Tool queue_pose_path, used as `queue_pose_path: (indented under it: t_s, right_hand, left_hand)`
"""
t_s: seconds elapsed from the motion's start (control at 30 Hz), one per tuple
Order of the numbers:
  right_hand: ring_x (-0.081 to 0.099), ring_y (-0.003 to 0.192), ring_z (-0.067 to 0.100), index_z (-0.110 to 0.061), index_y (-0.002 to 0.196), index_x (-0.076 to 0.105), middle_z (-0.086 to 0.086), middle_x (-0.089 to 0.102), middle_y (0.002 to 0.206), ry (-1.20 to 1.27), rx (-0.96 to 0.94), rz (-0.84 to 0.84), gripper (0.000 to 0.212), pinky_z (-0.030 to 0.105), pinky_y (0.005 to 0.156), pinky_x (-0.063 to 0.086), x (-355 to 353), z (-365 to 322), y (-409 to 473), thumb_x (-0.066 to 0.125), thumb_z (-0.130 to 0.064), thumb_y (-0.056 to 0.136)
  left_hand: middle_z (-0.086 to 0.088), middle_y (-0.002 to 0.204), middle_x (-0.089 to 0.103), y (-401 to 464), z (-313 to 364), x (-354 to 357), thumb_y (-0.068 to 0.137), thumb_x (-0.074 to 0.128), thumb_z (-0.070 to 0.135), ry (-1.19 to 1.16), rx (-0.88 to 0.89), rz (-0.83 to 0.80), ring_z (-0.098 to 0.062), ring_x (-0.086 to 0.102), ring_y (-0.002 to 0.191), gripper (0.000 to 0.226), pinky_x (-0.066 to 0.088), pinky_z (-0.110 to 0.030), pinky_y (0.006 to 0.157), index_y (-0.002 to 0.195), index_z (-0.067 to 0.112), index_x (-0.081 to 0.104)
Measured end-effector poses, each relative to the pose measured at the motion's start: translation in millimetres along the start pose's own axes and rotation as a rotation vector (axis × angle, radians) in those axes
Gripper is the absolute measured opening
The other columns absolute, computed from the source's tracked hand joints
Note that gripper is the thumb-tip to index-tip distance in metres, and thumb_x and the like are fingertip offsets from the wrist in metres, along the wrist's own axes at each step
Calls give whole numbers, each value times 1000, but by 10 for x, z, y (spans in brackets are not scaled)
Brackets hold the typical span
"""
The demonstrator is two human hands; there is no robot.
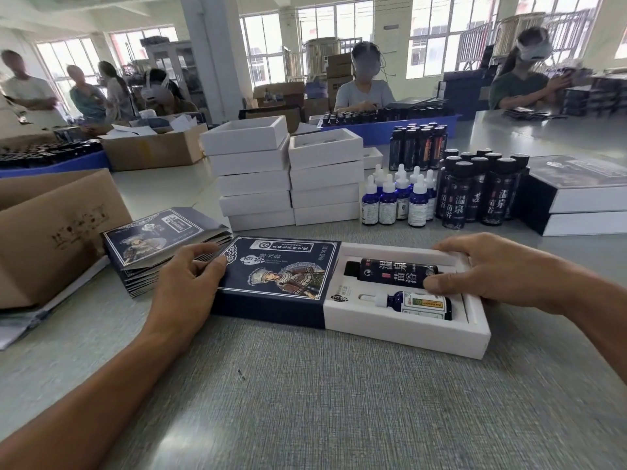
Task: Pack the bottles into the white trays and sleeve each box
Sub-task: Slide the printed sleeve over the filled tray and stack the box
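Note:
A white tray [400,334] lies on the grey table, its left part inside a dark blue printed sleeve [278,283]. In the tray lie a tall dark bottle [390,271] and, nearer me, a blue dropper bottle [417,301]. My left hand [190,276] grips the sleeve's left end. My right hand [492,266] holds the tray's right end, thumb over the bottles. Behind stand stacked empty white trays [291,171], blue dropper bottles [397,198] and tall dark bottles [478,191]. A pile of flat sleeves [159,242] lies at left.
A cardboard box [51,232] stands at far left, another [152,147] behind it. Finished sleeved boxes [576,198] are stacked at right. Blue crates of bottles [390,122] and several seated and standing people are across the table.

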State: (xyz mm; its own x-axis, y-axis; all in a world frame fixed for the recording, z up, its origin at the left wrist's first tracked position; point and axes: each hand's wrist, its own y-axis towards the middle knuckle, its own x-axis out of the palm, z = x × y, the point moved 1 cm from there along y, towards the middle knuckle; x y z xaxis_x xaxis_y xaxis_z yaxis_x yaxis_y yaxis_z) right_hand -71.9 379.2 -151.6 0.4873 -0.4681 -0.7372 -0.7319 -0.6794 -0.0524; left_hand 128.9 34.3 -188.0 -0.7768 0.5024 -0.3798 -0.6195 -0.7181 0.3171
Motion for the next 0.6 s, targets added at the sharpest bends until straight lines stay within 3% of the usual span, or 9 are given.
queue_pose_path:
  t_s: [0.07,0.17,0.33,0.5,0.6]
  right_hand:
    - [64,84,-8,-34,124,59,-25,68,93,9,3,4,61,22,71,43,18,-4,3,79,-55,70]
    - [65,86,-1,-35,124,59,-21,68,98,8,15,20,63,24,75,45,33,-2,12,80,-57,68]
    - [66,80,-6,-41,103,61,-23,70,91,2,17,-24,46,25,70,47,49,-26,11,78,-61,65]
    - [67,86,-1,-38,116,61,-19,70,102,-19,13,-23,56,26,76,49,33,-35,-6,79,-59,68]
    - [66,86,-7,-41,113,62,-22,70,101,-15,9,-21,53,26,79,49,30,-58,-25,80,-58,67]
  left_hand:
    - [-1,94,72,11,1,0,96,62,32,8,-5,-8,-14,69,82,26,49,-26,64,122,27,61]
    - [3,96,69,25,-1,7,96,61,34,47,-7,-6,-10,65,84,26,45,-22,63,121,28,61]
    - [9,104,66,78,6,25,97,61,35,98,-18,33,0,58,88,28,39,-14,66,122,25,63]
    - [25,94,60,100,6,54,100,55,34,165,-1,-40,6,56,86,29,36,-12,68,125,24,65]
    - [28,92,58,100,17,62,100,55,33,189,1,-52,6,56,83,29,35,-11,66,126,24,66]
